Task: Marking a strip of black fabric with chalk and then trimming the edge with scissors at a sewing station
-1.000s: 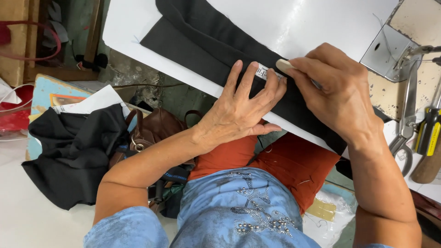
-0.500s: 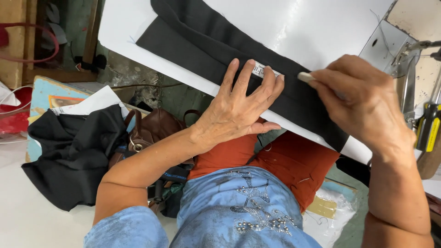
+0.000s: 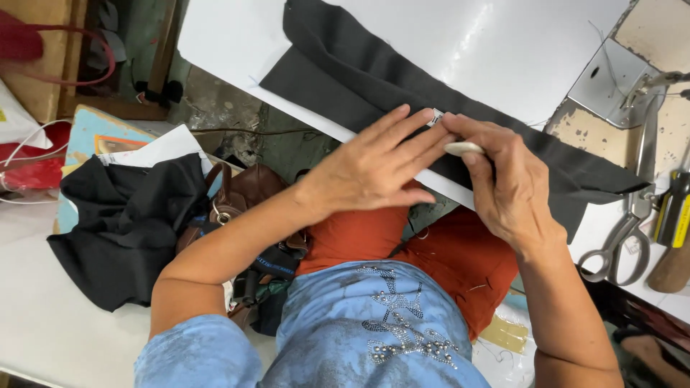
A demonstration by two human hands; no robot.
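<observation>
Left hand (image 3: 374,169) flat, fingers spread, pressing black fabric strip (image 3: 460,118) onto white tabletop (image 3: 503,43). Right hand (image 3: 507,183) grip pinches pale chalk piece (image 3: 463,149) at small label (image 3: 435,117).

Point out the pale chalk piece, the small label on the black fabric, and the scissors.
Chalk piece (image 3: 463,149), head view: its pale end beside the right hand's fingers.
Small label (image 3: 435,117), head view: the strip's visible middle.
Scissors (image 3: 624,237), head view: upper part of the handle loops.
</observation>
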